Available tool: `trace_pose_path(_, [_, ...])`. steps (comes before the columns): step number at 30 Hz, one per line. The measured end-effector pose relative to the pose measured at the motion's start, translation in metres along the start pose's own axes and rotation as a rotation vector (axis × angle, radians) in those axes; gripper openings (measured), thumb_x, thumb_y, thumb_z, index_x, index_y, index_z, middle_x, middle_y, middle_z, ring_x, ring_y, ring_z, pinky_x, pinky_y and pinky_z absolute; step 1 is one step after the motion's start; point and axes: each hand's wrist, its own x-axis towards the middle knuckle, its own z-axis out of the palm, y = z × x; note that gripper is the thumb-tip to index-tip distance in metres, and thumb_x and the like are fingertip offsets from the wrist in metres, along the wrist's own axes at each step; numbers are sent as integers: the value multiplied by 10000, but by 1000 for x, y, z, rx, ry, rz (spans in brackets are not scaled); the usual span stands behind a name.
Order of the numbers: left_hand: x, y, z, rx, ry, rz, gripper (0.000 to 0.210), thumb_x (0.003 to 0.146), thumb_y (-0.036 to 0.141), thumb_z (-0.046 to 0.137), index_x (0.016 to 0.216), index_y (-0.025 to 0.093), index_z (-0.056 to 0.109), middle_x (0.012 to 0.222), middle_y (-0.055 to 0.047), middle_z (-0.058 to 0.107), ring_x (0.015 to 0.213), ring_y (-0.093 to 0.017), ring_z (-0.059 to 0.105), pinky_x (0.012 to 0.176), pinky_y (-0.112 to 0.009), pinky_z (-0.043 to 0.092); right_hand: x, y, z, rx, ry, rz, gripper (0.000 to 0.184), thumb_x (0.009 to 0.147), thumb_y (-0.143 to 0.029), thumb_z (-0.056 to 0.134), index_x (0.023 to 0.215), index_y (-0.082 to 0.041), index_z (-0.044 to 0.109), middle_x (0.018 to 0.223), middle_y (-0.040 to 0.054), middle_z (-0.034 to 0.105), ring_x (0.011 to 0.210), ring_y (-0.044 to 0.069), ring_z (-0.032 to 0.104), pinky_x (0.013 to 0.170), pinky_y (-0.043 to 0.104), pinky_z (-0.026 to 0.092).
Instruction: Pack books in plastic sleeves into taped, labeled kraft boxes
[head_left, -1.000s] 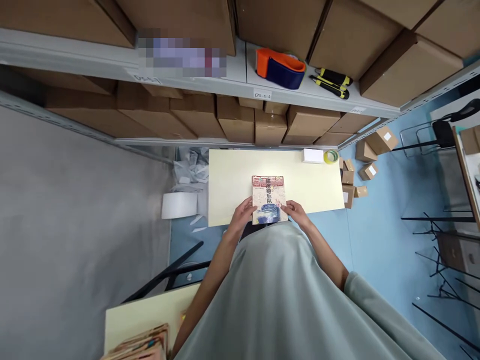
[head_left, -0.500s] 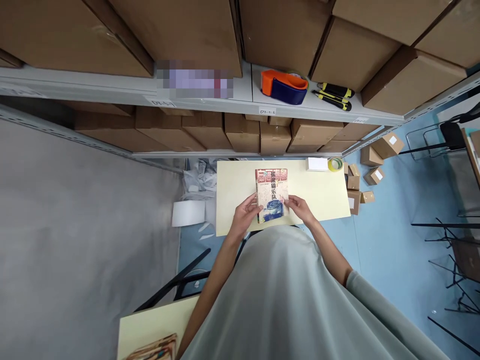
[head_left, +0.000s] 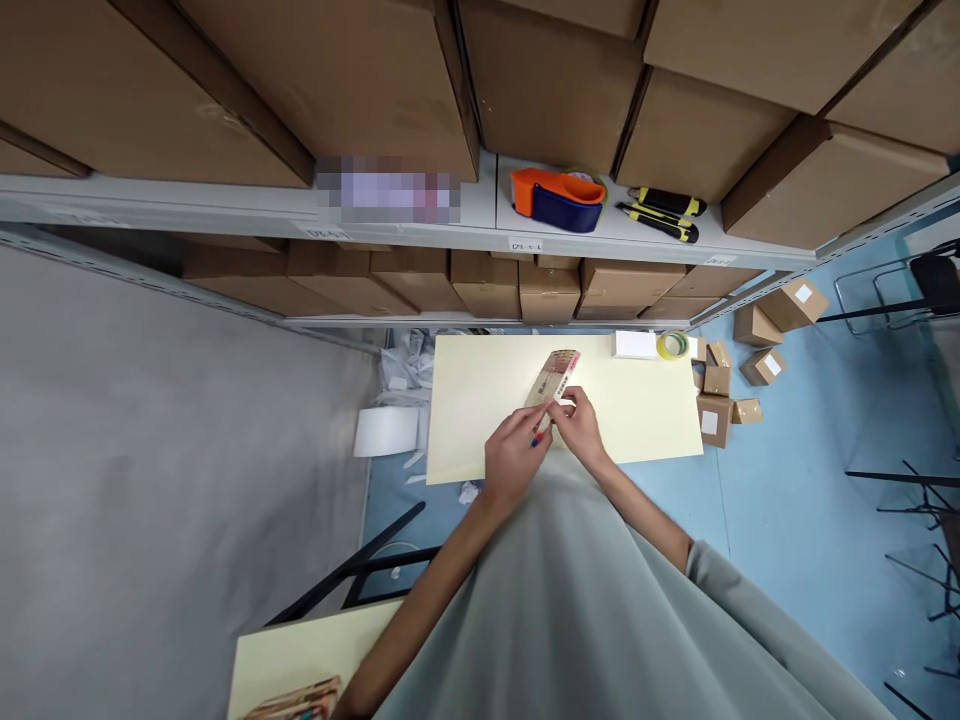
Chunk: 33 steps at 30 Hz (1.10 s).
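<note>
A paperback book (head_left: 553,378) is tilted on edge above the pale yellow table (head_left: 472,400), its narrow spine turned partly up towards me. My left hand (head_left: 517,450) is closed around the lower left part of the book. On the near right side, my right hand (head_left: 579,425) pinches the book close to the left fingers. Both hands cover its lower end. A white box (head_left: 634,345) and a roll of tape (head_left: 672,345) rest at the table's far right edge.
Above the table, a shelf (head_left: 480,235) bears cardboard boxes, an orange and blue tape dispenser (head_left: 559,200) and cutter knives (head_left: 664,213). Small cartons (head_left: 714,420) lie on the floor to the right. More books (head_left: 300,700) lie on a second table (head_left: 300,640) at lower left.
The book was lying face up with its cover showing, one hand at each side. Now it is turned on edge, and my hands have come close together at its near end.
</note>
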Motion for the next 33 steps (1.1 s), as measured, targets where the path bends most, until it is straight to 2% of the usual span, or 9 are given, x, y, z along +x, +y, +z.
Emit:
trace_pose_path(4, [5, -5, -4, -40, -91, 38, 309, 978, 388, 737, 1257, 286, 819, 1299, -84, 800, 1249, -279, 734, 1175, -454, 557, 7, -4, -13, 40, -29, -32, 338, 925, -581, 659, 977, -256, 580, 865, -12, 688, 670, 163, 636, 647, 289, 515])
trace_pose_path(8, [23, -32, -15, -135, 119, -270, 551, 940, 549, 764, 1389, 231, 729, 1520, -161, 679, 1450, -334, 606, 1233, -532, 490, 5, -9, -24, 34, -86, -34, 353, 927, -602, 649, 957, -254, 600, 789, -19, 632, 670, 168, 583, 616, 273, 467])
trace_pose_path(10, [30, -47, -19, -305, 128, -497, 673, 877, 653, 799, 1380, 213, 719, 1508, -185, 685, 1424, -344, 627, 1194, -517, 512, 2, -11, -30, 23, -109, -37, 370, 931, -618, 664, 948, -252, 611, 767, -19, 606, 688, 174, 575, 613, 269, 455])
trace_pose_path(12, [33, -56, -22, -521, 6, -661, 737, 811, 745, 819, 1310, 205, 753, 1414, -181, 746, 1356, -339, 674, 1152, -481, 531, 0, -13, -36, 28, -129, -57, 388, 929, -632, 684, 945, -248, 626, 770, -14, 596, 727, 181, 582, 632, 268, 461])
trace_pose_path(15, [32, -56, -22, -715, -151, -763, 768, 685, 767, 901, 1199, 205, 809, 1247, -141, 814, 1213, -303, 726, 1057, -407, 554, 0, -15, -46, 49, -155, -87, 404, 919, -642, 706, 952, -241, 658, 791, -3, 608, 794, 191, 605, 687, 273, 495])
trace_pose_path(18, [28, -47, -21, -709, -71, -824, 755, 517, 672, 1018, 1079, 206, 829, 1062, -84, 826, 1010, -235, 727, 940, -342, 555, 2, -15, -56, 82, -176, -96, 404, 920, -631, 706, 960, -229, 697, 818, 9, 648, 811, 194, 618, 752, 296, 534])
trace_pose_path(22, [25, -32, -22, -731, 17, -783, 694, 496, 620, 1039, 998, 203, 801, 934, -41, 778, 912, -186, 688, 891, -307, 547, 8, -12, -64, 105, -171, -90, 454, 918, -648, 701, 1047, -217, 758, 909, 43, 746, 875, 225, 665, 855, 351, 585])
trace_pose_path(27, [16, -16, -27, -634, 14, -646, 598, 665, 616, 971, 1059, 209, 779, 920, -30, 723, 921, -178, 674, 911, -314, 564, 13, -11, -64, 120, -126, -94, 543, 887, -726, 713, 1135, -248, 778, 1070, 62, 813, 1119, 308, 715, 1073, 454, 573])
trace_pose_path(33, [10, -2, -22, -538, -72, -486, 525, 800, 589, 885, 1140, 201, 786, 1034, -80, 779, 1003, -223, 723, 987, -396, 610, 10, -12, -57, 78, -220, 29, 641, 870, -825, 704, 1107, -230, 738, 870, 21, 755, 864, 245, 700, 900, 395, 610])
